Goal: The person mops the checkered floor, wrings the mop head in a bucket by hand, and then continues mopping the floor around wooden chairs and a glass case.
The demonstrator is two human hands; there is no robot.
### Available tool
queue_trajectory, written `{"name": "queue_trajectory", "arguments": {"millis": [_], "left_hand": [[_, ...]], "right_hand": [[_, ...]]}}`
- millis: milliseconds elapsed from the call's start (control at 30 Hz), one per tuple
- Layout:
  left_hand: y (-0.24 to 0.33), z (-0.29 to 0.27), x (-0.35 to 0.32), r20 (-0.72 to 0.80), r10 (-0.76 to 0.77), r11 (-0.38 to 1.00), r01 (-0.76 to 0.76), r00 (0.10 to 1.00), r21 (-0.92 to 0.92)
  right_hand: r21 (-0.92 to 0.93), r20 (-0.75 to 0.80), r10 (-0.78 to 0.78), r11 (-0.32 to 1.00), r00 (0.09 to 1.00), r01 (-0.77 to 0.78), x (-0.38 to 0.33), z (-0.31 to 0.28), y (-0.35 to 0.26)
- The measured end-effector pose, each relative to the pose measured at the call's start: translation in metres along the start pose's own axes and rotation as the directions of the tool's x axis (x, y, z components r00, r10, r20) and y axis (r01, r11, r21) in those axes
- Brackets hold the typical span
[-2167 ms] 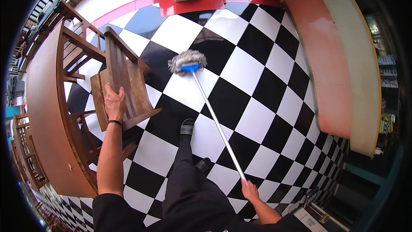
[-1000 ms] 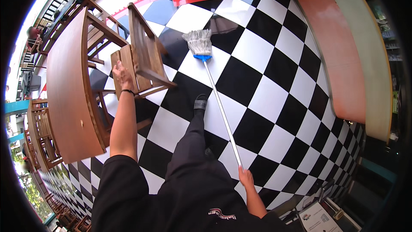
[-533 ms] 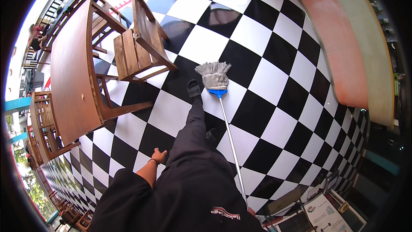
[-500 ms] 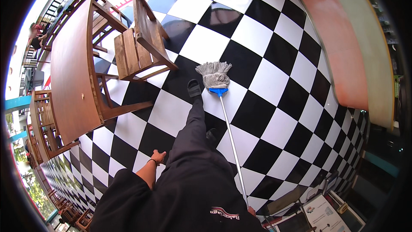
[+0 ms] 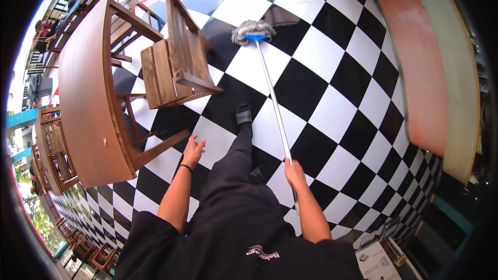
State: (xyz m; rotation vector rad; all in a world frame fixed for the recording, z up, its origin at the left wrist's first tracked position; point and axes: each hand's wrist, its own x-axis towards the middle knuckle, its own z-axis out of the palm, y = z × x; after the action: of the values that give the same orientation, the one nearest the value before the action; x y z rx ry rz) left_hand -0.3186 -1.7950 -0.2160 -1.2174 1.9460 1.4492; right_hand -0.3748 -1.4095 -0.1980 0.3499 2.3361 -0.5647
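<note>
My right hand (image 5: 295, 171) is wrapped round the silver handle of a mop (image 5: 271, 88). A blue clamp (image 5: 255, 37) joins the handle to the grey string mop head (image 5: 253, 29), which lies on the tiles ahead of me, to the right of a wooden chair. My left hand (image 5: 194, 151) hangs free with its fingers apart, holding nothing. Nearest to it is a leg of the wooden table (image 5: 163, 149). My foot in a dark slide sandal (image 5: 244, 114) is planted between the chair and the mop handle.
Glossy black and white checkered tiles (image 5: 324, 101) cover the floor. At left stand a brown wooden table (image 5: 85, 93) and a slatted chair (image 5: 179, 52). An orange-and-cream counter or wall (image 5: 415, 57) runs along the right. Low at right is a white printed board (image 5: 376, 262).
The mop head has been pushed forward, away from me. My right hand has come up into view on the handle, and my left hand has reached a little farther forward.
</note>
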Motion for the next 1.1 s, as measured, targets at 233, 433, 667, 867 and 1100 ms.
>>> {"name": "queue_trajectory", "arguments": {"millis": [233, 433, 667, 867, 1100], "left_hand": [[0.025, -0.050, -0.009, -0.080, 0.090, 0.995, -0.087, 0.993, 0.039], [-0.077, -0.077, -0.047, -0.170, -0.200, 0.976, 0.181, 0.965, -0.120], [-0.228, -0.043, -0.114, -0.073, -0.438, 0.898, 0.433, 0.896, -0.075], [-0.284, -0.017, -0.170, 0.030, -0.443, 0.891, 0.437, 0.896, 0.124], [-0.292, -0.048, -0.179, -0.019, -0.399, 0.917, 0.398, 0.917, -0.021]], "right_hand": [[0.313, 0.229, -0.004, 0.947, 0.973, -0.070, 0.125, -0.049, -0.218], [0.220, 0.264, -0.002, 0.974, 0.965, -0.058, 0.081, -0.003, -0.188], [0.054, 0.152, 0.041, 0.997, 0.988, -0.049, -0.069, 0.070, 0.009], [0.005, 0.168, 0.104, 0.994, 0.980, -0.106, -0.240, 0.152, 0.251], [-0.147, 0.170, 0.399, 0.914, 0.901, -0.377, -0.435, 0.134, 0.299]]}}
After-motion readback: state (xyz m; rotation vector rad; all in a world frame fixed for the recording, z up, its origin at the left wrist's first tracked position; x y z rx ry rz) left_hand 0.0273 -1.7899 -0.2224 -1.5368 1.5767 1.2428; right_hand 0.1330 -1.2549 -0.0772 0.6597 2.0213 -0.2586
